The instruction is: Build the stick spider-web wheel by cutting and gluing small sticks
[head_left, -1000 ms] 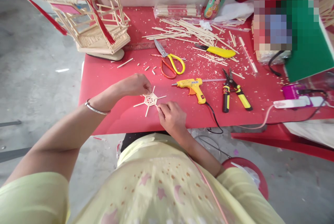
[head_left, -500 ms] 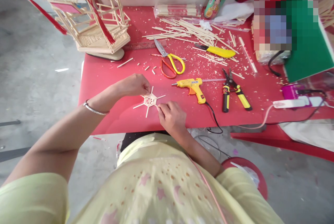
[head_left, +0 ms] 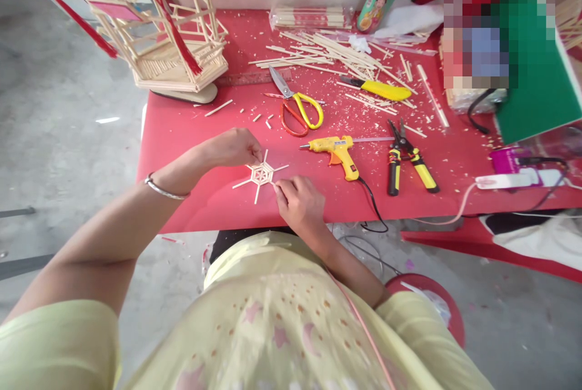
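A small web-shaped frame of thin wooden sticks (head_left: 261,174), with spokes around a hexagonal middle, is between my hands over the red table. My left hand (head_left: 239,147) is closed at its upper left edge, fingertips pinched by a spoke; whether a separate piece is in them is hidden. Closed on the end of the lower right spoke is my right hand (head_left: 301,201). A yellow hot glue gun (head_left: 335,153) lies to the right of the frame. Scissors (head_left: 295,105) with one red and one yellow handle lie beyond it.
A stick-built pavilion model (head_left: 177,62) with red tassels stands at the back left. Loose sticks (head_left: 336,53) and shavings cover the back of the red table (head_left: 204,208). A yellow utility knife (head_left: 382,89), pliers (head_left: 407,159) and a power strip (head_left: 518,179) lie rightward.
Both hands and the stick frame stay almost in place. The view has shifted very slightly; nothing is visibly taken up or let go.
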`<state>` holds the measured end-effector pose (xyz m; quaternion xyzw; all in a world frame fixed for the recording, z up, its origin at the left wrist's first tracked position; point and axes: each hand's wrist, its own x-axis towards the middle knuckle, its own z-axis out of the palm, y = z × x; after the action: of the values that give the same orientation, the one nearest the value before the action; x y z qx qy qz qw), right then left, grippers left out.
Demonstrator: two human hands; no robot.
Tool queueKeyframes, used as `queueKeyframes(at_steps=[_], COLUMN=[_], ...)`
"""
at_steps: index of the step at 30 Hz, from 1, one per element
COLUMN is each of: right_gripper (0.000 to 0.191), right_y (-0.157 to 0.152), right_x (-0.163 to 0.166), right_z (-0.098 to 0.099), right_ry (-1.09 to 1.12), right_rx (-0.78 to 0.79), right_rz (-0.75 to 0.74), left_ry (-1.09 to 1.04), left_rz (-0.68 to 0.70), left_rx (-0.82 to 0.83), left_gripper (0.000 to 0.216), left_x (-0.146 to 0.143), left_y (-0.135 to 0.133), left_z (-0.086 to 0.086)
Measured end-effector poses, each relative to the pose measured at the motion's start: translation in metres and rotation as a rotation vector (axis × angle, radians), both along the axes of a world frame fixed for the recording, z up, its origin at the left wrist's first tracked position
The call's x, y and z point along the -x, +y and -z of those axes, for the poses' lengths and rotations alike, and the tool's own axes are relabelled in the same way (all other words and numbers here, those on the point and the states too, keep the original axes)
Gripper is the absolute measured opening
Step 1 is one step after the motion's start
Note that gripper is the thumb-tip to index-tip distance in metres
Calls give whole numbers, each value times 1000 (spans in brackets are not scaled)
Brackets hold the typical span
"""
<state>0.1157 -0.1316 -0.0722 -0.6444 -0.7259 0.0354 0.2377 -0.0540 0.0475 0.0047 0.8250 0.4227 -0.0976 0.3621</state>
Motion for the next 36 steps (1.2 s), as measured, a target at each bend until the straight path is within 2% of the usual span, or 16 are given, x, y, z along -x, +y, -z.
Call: queueKeyframes(at_steps=[36], right_gripper=[19], right_y=[-1], right_x=[0], right_z=[0], right_ry=[-18], right_rx=[18], right_rz=[-3], left_ry=[-36], left_rz=[-44], left_rx=[71], left_gripper=[20], left_x=[5], left_y=[3], left_z=[7])
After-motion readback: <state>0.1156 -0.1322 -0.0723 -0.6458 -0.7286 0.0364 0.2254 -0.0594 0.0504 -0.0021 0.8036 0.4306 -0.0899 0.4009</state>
